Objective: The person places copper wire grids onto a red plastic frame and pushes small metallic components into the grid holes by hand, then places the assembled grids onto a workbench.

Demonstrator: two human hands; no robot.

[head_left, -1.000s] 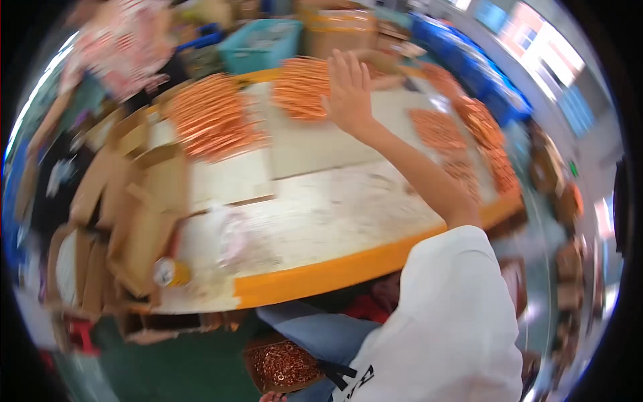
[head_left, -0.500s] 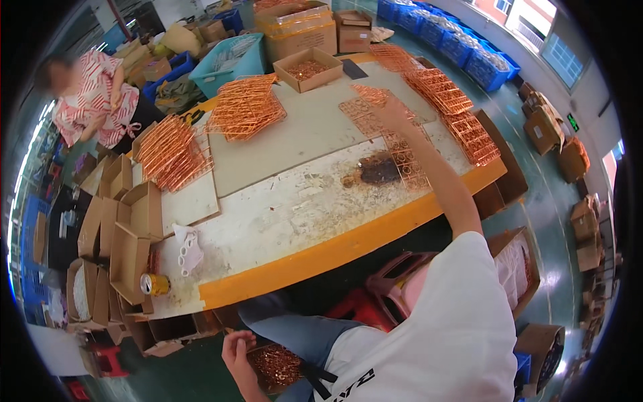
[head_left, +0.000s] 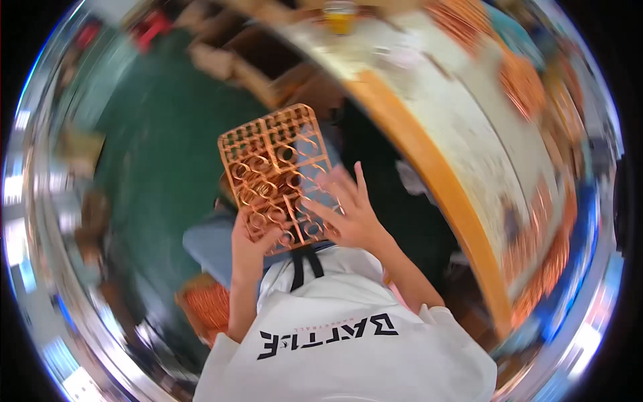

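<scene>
A flat copper-coloured frame with rows of rings and small parts inside it is held up over my lap. At its lower left corner my left hand is closed on it, thumb across the front. By the frame's right edge is my right hand, its fingers spread and partly blurred. Some of those fingers overlap the rings, but whether they touch them I cannot tell. Behind the frame, part of my leg shows through the gaps.
A table with an orange edge runs along my right. Blurred copper-coloured stacks lie on it, and a yellow can stands at its far end. Beside me on the left is a box of orange-copper pieces. Cardboard boxes stand ahead.
The view has swung left, away from the table. My right hand has come back from the table's far right to my lap. My left hand now grips a copper-coloured frame.
</scene>
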